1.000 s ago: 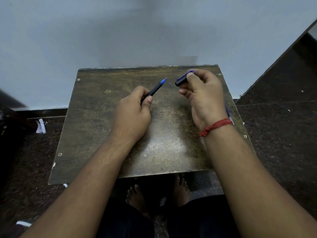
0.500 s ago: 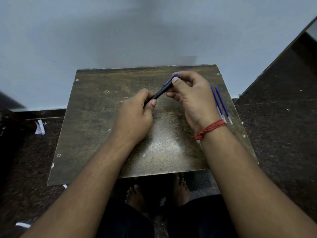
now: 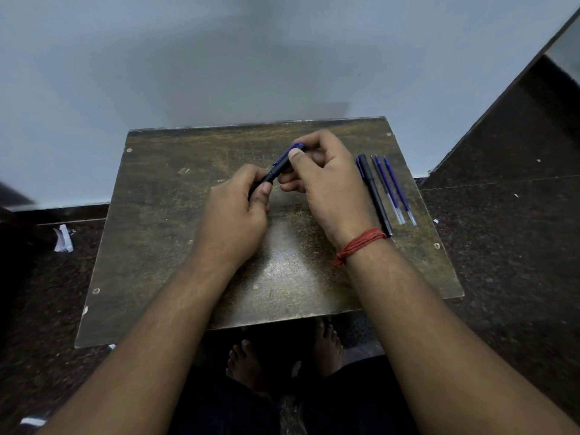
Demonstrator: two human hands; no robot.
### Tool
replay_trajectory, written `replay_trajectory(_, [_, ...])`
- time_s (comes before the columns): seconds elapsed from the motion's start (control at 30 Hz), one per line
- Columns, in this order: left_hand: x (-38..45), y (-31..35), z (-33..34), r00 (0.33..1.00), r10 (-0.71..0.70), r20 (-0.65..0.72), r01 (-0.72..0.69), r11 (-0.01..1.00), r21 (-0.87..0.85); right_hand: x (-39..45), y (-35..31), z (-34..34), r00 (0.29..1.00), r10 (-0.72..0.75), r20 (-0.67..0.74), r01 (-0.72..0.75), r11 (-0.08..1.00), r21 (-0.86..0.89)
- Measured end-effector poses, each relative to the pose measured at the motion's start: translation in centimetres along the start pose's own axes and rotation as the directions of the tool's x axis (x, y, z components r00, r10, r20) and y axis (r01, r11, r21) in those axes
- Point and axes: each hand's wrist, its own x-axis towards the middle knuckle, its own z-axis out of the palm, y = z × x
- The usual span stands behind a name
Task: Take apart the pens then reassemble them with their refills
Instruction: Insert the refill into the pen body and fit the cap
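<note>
1. Behind everything, from 9 o'clock round to 2 o'clock, stands a pale grey wall (image 3: 219,58); a dark speckled floor (image 3: 502,246) lies at 3 and at 8 o'clock.
2. At the centre sits the worn brown surface (image 3: 163,246), its far edge against the wall and screw heads showing at its corners.
3. Two bare forearms reach in from 6 o'clock, and bare feet (image 3: 248,362) show under the near edge of the surface.
4. The left hand (image 3: 233,221), just left of centre, has its fingers curled round the lower barrel of a dark pen (image 3: 276,171).
5. The right hand (image 3: 326,183), toward 1 o'clock from the left one, pinches the same pen's capped upper end between thumb and fingers; the blue clip runs along the cap, and the pen slants up toward 1 o'clock, held above the surface.
6. A red thread band (image 3: 361,244) wraps the right wrist.
7. At 3 o'clock on the surface, just beside the right hand, lies a second black pen (image 3: 373,189).
8. Right of that pen lie thin refills (image 3: 394,189), side by side and nearly parallel, near the right edge.
9. A scrap of white paper (image 3: 62,238) lies on the floor at 9 o'clock.
</note>
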Motion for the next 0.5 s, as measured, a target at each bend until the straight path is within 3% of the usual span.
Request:
replay_trajectory(0.33, [-0.2, 0.1, 0.0, 0.998, 0.006, -0.061, -0.005, 1.000, 0.029, -0.3, 0.0, 0.8, 1.000, -0.014, -0.004, 0.014, 1.000, -0.018])
replay_trajectory(0.5, [0.0, 0.3, 0.3, 0.996, -0.048, -0.076, 0.049, 0.999, 0.011, -0.5, 0.5, 1.7, 0.997, -0.071, 0.003, 0.071, 0.989, -0.130])
